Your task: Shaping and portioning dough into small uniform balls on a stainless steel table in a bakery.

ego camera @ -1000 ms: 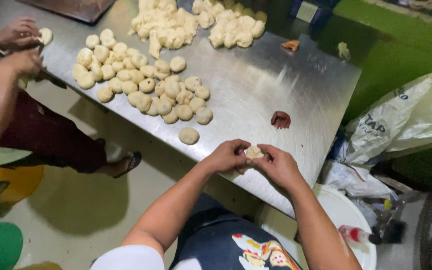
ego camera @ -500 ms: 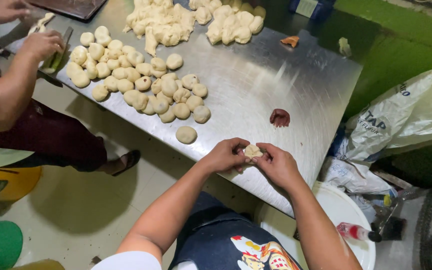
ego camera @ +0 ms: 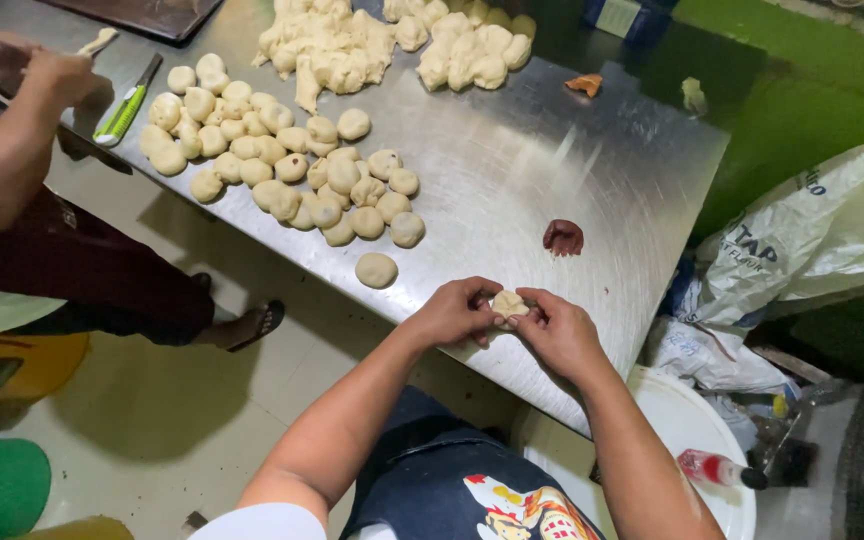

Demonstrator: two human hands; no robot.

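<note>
My left hand point(ego camera: 452, 312) and my right hand point(ego camera: 559, 332) pinch one small pale dough ball point(ego camera: 508, 304) between their fingertips, just above the near edge of the steel table point(ego camera: 512, 170). A single finished dough ball point(ego camera: 376, 269) lies just left of my hands. A dark red lump of filling point(ego camera: 563, 238) sits on the steel beyond my right hand. Many shaped dough balls point(ego camera: 287, 165) are clustered further left.
Rough dough pieces point(ego camera: 397, 45) are heaped at the table's far side. Another person's hand point(ego camera: 62, 75) works at the left end, near a green-handled cutter point(ego camera: 124, 106). White sacks point(ego camera: 812, 240) and a white tub point(ego camera: 692, 430) with a red-capped bottle point(ego camera: 717, 468) stand to the right.
My hands stay in place, still working the dough ball. The other person's hand at the left has shifted slightly away from the dough balls, uncovering the green-handled cutter.
</note>
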